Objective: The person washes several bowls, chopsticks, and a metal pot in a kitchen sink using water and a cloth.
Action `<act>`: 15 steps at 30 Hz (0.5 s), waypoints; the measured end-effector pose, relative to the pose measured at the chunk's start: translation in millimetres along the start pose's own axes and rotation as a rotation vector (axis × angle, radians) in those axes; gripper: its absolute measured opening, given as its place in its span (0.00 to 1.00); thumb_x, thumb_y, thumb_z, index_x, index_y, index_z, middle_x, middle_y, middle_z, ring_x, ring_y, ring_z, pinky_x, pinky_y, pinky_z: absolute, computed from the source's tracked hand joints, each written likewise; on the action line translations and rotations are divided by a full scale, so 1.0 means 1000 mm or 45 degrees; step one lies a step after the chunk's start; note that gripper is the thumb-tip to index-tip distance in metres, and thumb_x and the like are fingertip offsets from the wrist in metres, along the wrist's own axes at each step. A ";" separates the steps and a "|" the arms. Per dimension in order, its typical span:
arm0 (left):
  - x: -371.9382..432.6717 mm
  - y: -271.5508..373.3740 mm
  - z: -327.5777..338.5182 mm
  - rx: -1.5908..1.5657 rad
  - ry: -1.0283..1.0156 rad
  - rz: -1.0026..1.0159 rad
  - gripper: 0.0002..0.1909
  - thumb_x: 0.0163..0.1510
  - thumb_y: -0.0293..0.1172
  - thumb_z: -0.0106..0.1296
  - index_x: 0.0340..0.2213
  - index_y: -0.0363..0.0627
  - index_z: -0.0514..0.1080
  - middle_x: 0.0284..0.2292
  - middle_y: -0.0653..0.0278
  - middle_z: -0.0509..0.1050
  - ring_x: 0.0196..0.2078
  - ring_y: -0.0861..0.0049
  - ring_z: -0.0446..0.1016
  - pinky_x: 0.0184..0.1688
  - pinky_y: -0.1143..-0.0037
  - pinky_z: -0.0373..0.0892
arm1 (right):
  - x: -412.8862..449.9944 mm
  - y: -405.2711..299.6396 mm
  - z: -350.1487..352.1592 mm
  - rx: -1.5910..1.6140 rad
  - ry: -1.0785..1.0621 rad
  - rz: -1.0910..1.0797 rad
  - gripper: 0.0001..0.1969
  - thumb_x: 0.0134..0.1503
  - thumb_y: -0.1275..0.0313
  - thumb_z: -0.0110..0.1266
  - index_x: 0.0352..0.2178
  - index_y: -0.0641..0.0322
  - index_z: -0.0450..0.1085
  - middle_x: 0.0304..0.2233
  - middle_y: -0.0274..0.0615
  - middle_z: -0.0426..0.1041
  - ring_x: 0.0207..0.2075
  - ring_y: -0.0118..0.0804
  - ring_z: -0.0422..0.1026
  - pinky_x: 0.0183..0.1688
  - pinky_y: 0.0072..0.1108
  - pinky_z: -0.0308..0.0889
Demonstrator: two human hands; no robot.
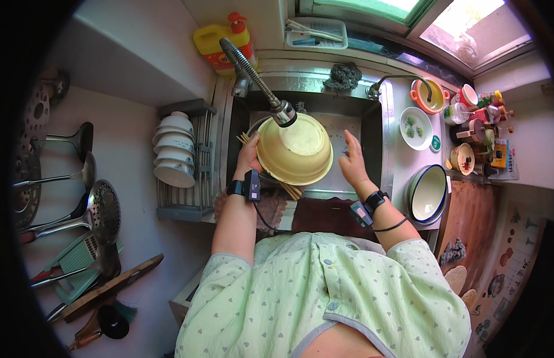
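Observation:
Over the stainless steel sink (371, 134), my left hand (249, 156) grips the left rim of a yellow basin (299, 168). The basin is tipped so that its pale underside shows. My right hand (354, 159) is apart from the basin, a little to its right, with the fingers raised and nothing in them. The flexible-neck faucet (283, 114) hangs right above the basin's base; no stream of water is visible. Wooden chopsticks (291, 191) stick out from beneath the basin, and whatever else lies under it is mostly hidden.
A grey dish rack (206, 179) with stacked bowls (175, 147) stands left of the sink. Steel wool (343, 77) sits on the back ledge. To the right are a white bowl (421, 139) with green bits, enamel basins (427, 197) and an orange pot (433, 105).

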State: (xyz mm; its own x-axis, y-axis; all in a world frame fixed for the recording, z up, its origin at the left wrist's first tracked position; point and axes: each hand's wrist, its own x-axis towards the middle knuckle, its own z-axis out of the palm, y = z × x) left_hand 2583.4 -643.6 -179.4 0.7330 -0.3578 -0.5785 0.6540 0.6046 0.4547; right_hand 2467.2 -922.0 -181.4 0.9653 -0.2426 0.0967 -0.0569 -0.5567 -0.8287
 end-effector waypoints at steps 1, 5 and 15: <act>-0.002 -0.003 -0.001 -0.014 -0.020 -0.050 0.21 0.60 0.41 0.40 0.48 0.39 0.64 0.45 0.59 0.71 0.46 0.70 0.71 0.49 0.70 0.67 | 0.007 -0.002 -0.002 0.003 0.000 0.001 0.36 0.41 0.83 0.41 0.57 0.58 0.51 0.55 0.45 0.56 0.56 0.44 0.55 0.57 0.32 0.53; -0.007 -0.019 0.009 -0.084 -0.293 -0.135 0.23 0.59 0.45 0.41 0.47 0.39 0.64 0.45 0.60 0.71 0.46 0.71 0.71 0.49 0.70 0.68 | 0.023 0.000 -0.006 1.589 -0.364 1.143 0.20 0.62 0.61 0.32 0.47 0.62 0.61 0.45 0.45 0.68 0.47 0.40 0.67 0.51 0.32 0.61; 0.009 -0.021 0.023 0.420 0.496 0.225 0.12 0.59 0.40 0.41 0.31 0.43 0.65 0.26 0.64 0.73 0.22 0.81 0.71 0.18 0.81 0.56 | 0.063 -0.030 -0.034 1.294 0.079 0.530 0.17 0.62 0.63 0.38 0.39 0.66 0.67 0.36 0.41 0.73 0.34 0.30 0.72 0.39 0.22 0.68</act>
State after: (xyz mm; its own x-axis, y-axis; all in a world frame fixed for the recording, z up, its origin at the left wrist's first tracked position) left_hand 2581.2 -676.0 -178.6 0.7545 0.0572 -0.6538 0.5971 0.3538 0.7199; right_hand 2521.1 -947.2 -131.6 0.9033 -0.3148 -0.2916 -0.1109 0.4851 -0.8674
